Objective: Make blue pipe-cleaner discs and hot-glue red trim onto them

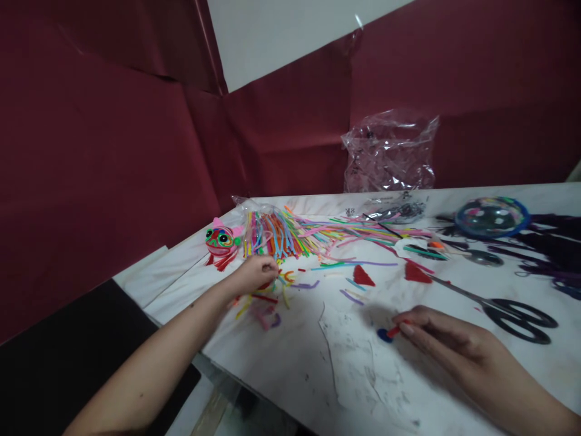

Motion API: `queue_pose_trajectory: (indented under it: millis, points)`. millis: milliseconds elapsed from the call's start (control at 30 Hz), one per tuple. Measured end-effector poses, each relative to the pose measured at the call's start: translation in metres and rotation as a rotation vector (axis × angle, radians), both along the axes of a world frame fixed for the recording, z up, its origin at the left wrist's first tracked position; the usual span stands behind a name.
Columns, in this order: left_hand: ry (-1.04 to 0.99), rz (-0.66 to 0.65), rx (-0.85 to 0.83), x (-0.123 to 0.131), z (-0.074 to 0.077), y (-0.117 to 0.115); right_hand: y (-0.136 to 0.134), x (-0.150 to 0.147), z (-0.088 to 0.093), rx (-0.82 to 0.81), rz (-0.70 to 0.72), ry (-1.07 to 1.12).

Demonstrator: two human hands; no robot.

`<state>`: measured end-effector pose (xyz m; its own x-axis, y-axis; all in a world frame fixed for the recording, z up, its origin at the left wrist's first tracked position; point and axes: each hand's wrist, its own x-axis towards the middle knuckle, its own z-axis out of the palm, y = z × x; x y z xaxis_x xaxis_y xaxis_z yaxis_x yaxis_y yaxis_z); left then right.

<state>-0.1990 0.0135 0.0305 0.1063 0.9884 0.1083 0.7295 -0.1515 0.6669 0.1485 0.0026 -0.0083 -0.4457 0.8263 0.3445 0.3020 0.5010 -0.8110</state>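
My right hand [447, 345] pinches a short red strip [399, 329] between thumb and fingers. A small dark blue disc [385, 335] is at the strip's far end; I cannot tell if the two are joined. My left hand [256, 272] has its fingers curled together over a scatter of short cut pipe cleaner pieces [287, 280]. Whatever it holds, if anything, is hidden. Just behind it lies a bundle of many-coloured pipe cleaners [272, 233], partly in clear plastic. Scissors [494, 306] lie beyond my right hand, near a red felt-like piece [416, 272].
A colourful animal-face figure [221, 239] sits at the table's left. A crumpled clear bag [390, 154] leans against the dark red wall covering [285, 139]. Printed paper [358, 357] lies in front. At right are a clear round dish [492, 217] and dark purple strands [556, 242].
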Motion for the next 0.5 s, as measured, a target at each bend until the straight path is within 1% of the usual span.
queue_pose_trajectory:
  millis: [67,100,200,267,367,500]
  points:
    - [-0.132,0.064,-0.02,0.004,0.005,0.001,0.001,-0.002,0.001,-0.052,-0.007,0.029]
    - [-0.195,0.078,-0.033,0.01,0.006,0.001,0.002,-0.003,0.001,-0.111,-0.016,0.045]
    - [-0.352,0.065,-0.083,0.038,0.006,0.001,0.003,-0.007,0.003,-0.374,-0.026,0.137]
    - [-0.43,0.035,-0.115,0.059,0.003,0.002,0.002,-0.009,0.005,-0.508,-0.03,0.242]
    - [-0.513,-0.002,-0.141,0.085,-0.003,0.006,0.003,-0.012,0.009,-0.582,-0.029,0.365]
    - [-0.615,-0.05,-0.208,0.111,-0.006,0.013,0.008,-0.019,0.015,-0.61,-0.008,0.486]
